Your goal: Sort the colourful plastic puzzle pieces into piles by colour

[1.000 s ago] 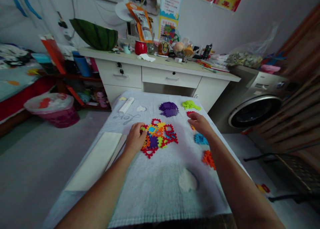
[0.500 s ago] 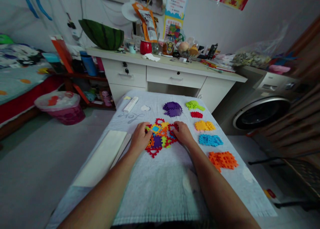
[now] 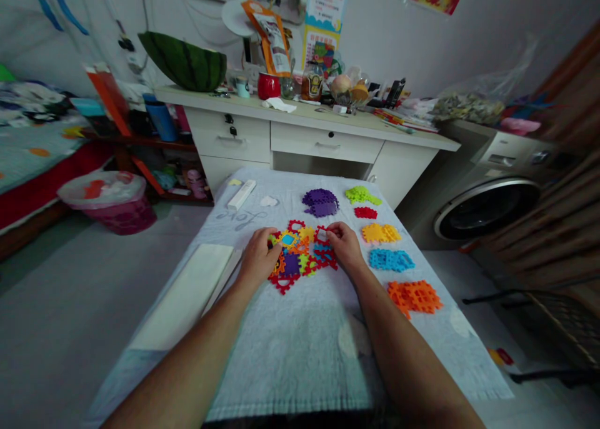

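Observation:
A mixed heap of toothed plastic interlocking pieces (image 3: 291,264), in red, yellow, orange, purple, green and blue, lies on the cloth between my hands. With thumb and fingers pinched, my right hand (image 3: 345,244) holds a red square frame piece (image 3: 321,234) at the heap's right edge. On the left edge, my left hand (image 3: 257,257) is closed with its fingers curled; what they hold is hidden. Close to its thumb is a yellow frame with a blue centre (image 3: 288,240). Red pieces (image 3: 284,284) lie at the heap's near side.
Piles sorted by colour lie beyond and right: purple (image 3: 321,202), green (image 3: 362,195), red (image 3: 365,212), yellow (image 3: 380,232), blue (image 3: 392,260) and orange (image 3: 414,297). A long white box (image 3: 185,297) and a small white box (image 3: 242,195) are left. A white desk (image 3: 323,138) stands behind.
My right hand has lifted the red square frame slightly, so it stands out from the heap and the blue pieces below show more. The left hand stays by the heap; the view has shifted slightly.

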The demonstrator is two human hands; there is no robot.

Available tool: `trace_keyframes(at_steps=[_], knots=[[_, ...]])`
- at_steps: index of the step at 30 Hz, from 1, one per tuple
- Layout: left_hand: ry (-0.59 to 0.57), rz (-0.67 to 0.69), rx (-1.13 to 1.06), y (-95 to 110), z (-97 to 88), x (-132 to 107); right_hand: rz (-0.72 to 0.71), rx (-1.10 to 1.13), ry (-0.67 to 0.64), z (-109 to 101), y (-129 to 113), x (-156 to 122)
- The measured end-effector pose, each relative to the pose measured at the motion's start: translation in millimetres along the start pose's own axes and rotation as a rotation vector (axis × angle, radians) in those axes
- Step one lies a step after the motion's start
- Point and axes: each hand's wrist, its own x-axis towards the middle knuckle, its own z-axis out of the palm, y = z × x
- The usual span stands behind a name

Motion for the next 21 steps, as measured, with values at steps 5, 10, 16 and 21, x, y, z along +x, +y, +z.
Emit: trace_keyframes(at_steps=[5,10,16,21], knots=[[-0.007,-0.001,0.002,2,-1.9,1,0.077,0.168,-0.004,2,-1,-2],[-0.005,-0.010,-0.008,3,-2.4,1,0.128,0.219,0.043,2,3,6],[-0.004,-0.002,-0.020,1,-1.3,0,0.082,-0.217,0.176,-36,9,52],[-0.005,0.003,-0.024,1,-1.7,0,0.233,-0.547,0.234,-84,17,97]])
